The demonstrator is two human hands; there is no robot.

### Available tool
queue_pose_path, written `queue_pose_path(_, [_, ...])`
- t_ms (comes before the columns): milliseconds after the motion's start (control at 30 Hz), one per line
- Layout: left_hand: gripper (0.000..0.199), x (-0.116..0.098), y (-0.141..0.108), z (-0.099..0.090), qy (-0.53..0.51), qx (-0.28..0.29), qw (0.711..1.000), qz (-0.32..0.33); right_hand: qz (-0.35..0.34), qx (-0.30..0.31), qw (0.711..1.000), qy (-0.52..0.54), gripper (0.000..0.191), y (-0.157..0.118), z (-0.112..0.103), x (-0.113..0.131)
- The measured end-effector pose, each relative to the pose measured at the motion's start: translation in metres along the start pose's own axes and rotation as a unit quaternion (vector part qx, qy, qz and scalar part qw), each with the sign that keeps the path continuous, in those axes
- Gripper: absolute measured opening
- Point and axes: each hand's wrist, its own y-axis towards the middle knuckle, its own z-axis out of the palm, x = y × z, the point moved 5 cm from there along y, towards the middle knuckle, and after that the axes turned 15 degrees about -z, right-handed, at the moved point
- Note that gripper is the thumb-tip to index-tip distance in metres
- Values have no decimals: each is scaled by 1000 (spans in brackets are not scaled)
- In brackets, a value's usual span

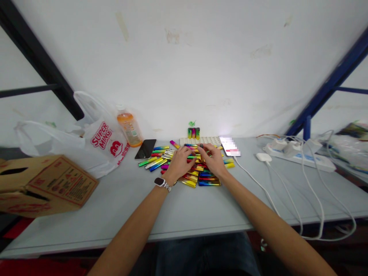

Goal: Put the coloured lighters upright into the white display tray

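Observation:
A heap of shiny metallic lighters in many colours lies on the table under both hands. My left hand rests over the middle of the heap, its fingers stretched out and thumb apart, touching the lighters. On the right, my right hand has its thumb and fingers bent together around a lighter, mostly hidden by the fingers. Behind the heap is a cream tray with rows of small holes. Several lighters stand upright side by side at its back left.
A black phone, an orange drink bottle, a white plastic bag and a cardboard box occupy the left. To the right lie a lit phone on a cable, a charger and a power strip with trailing cords.

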Motion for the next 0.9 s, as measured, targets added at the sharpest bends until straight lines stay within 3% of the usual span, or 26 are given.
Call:
queue_pose_path(200, [16, 1, 0, -1, 21, 17, 1000, -13, 8, -8, 1000, 6, 40, 9, -4, -10])
queue_pose_path(400, [16, 4, 0, 1, 44, 47, 998, -25, -25, -2, 1000, -8, 22, 56, 4, -24])
queue_pose_path(533, [17, 6, -1, 2, 49, 55, 997, -28, -85, 66, 991, -76, 11, 99, 26, -49])
queue_pose_path(633, [16, 7, -1, 1, 55, 61, 996, -30, -118, 142, 975, -124, 13, 122, 47, -64])
queue_pose_path(767, [15, 7, 0, -1, 52, 71, 995, -38, -135, 225, 947, -184, 16, 136, 67, -71])
queue_pose_path(900, [13, 7, 1, -4, 49, 71, 995, -44, -142, 270, 927, -218, 17, 142, 76, -69])
